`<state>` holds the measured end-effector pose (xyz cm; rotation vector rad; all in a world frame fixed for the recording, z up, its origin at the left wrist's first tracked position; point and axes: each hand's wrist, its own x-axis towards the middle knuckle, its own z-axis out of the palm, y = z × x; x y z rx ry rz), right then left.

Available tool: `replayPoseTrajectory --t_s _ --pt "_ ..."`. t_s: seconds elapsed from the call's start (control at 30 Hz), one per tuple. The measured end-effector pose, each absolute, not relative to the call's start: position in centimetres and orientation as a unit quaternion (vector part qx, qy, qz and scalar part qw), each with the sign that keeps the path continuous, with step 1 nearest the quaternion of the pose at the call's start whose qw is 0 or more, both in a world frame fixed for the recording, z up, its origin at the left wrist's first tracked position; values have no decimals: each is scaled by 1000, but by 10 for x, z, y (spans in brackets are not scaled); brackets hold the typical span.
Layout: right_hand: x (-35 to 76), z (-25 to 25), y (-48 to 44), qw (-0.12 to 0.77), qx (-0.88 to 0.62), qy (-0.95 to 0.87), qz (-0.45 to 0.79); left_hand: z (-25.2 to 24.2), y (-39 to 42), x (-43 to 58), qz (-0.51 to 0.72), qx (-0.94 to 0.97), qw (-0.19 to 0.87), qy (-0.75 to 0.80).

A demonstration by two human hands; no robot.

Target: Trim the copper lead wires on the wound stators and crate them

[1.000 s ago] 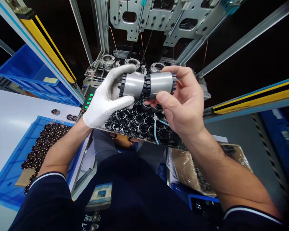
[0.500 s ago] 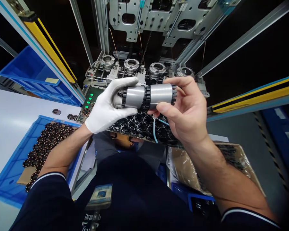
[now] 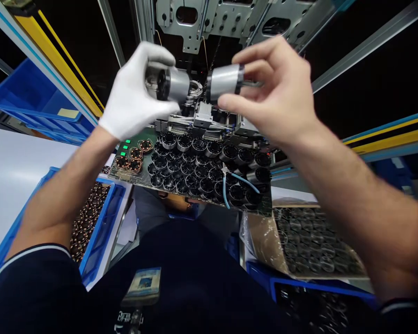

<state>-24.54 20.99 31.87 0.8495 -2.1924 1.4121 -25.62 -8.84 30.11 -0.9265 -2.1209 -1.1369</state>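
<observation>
My left hand (image 3: 128, 95), in a white glove, grips a silver metal cylinder (image 3: 179, 85) with black toothed ends, like a motor stator core. My bare right hand (image 3: 282, 93) pinches a second silver cylinder (image 3: 225, 80) of the same kind between thumb and fingers. A narrow gap separates the two cylinders. Both are held in the air above the machine's fixtures (image 3: 204, 115), blurred by motion. Below them, many similar black-lined cylinders (image 3: 199, 144) stand in rows on a dark green board (image 3: 144, 174).
Pliers with light blue handles (image 3: 225, 188) lie on the cylinders. Copper-wound rings (image 3: 135, 153) sit at the board's left. Further left is a blue tray (image 3: 120, 197) of wound parts. At right stands a cardboard box (image 3: 264, 236) of clear-wrapped parts. Metal frame plates (image 3: 230, 23) hang overhead.
The two cylinders, end to end before, are now apart, one in each hand. Both hands have moved up and forward towards the machine, uncovering the rows on the board.
</observation>
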Motion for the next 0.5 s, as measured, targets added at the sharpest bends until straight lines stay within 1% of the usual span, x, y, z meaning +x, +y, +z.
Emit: replayPoseTrajectory --t_s 0.07,0.13,0.2,0.27,0.4,0.5 --pt "-289 334 208 215 276 -848 398 320 -95 -298 -331 -301 295 -844" --pt "-335 339 202 217 238 -899 296 330 -99 -348 -237 -229 296 -896" --pt "-376 332 193 203 206 -936 200 328 -101 -401 -173 -152 263 -937" --pt "-409 318 185 184 187 -956 132 316 -103 -452 -125 -91 213 -965" --pt "-448 288 175 157 175 -967 97 282 -110 -517 -61 -26 113 -991" --pt "-465 284 172 130 193 -970 76 268 -122 -532 -54 -32 87 -994"
